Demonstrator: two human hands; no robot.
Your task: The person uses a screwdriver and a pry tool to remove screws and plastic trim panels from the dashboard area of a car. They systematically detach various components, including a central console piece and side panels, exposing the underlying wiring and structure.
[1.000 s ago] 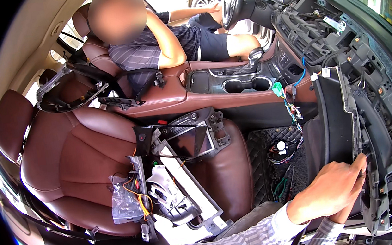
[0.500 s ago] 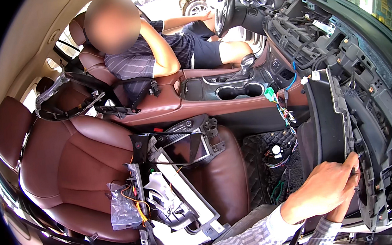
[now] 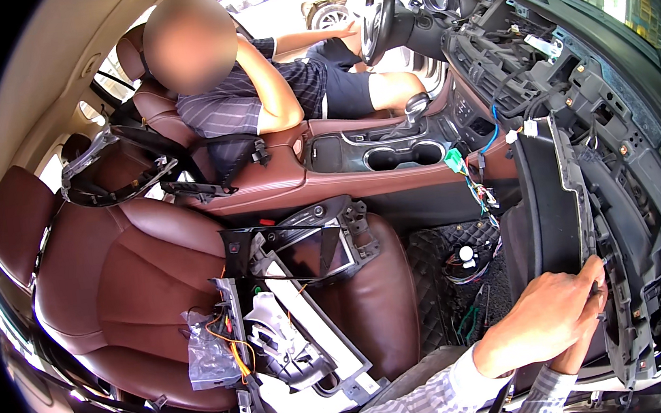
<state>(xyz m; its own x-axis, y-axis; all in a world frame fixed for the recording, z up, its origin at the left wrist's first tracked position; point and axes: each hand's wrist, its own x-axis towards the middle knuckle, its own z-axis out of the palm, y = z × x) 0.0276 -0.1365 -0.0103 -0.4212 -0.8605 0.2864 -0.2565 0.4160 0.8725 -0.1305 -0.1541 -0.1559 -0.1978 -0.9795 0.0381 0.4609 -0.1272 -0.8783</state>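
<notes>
My left hand (image 3: 535, 322) reaches to the near end of a black glove box (image 3: 546, 206) in the opened dashboard. Its fingertips are closed together at the box's dashboard-side edge; whatever they pinch is too small to make out. Partly beneath it lies my right hand (image 3: 575, 353), at the same corner, with most of its fingers hidden. Beside both hands runs the bare black dashboard frame (image 3: 647, 276), with its slots and metal clips exposed.
A person (image 3: 244, 94) sits behind the steering wheel (image 3: 382, 17). On the brown passenger seat (image 3: 160, 283) lie a screen panel (image 3: 319, 250), trim pieces and a plastic bag (image 3: 211, 359). A green connector (image 3: 454, 160) with loose wires hangs by the console; more wires (image 3: 467, 272) lie in the footwell.
</notes>
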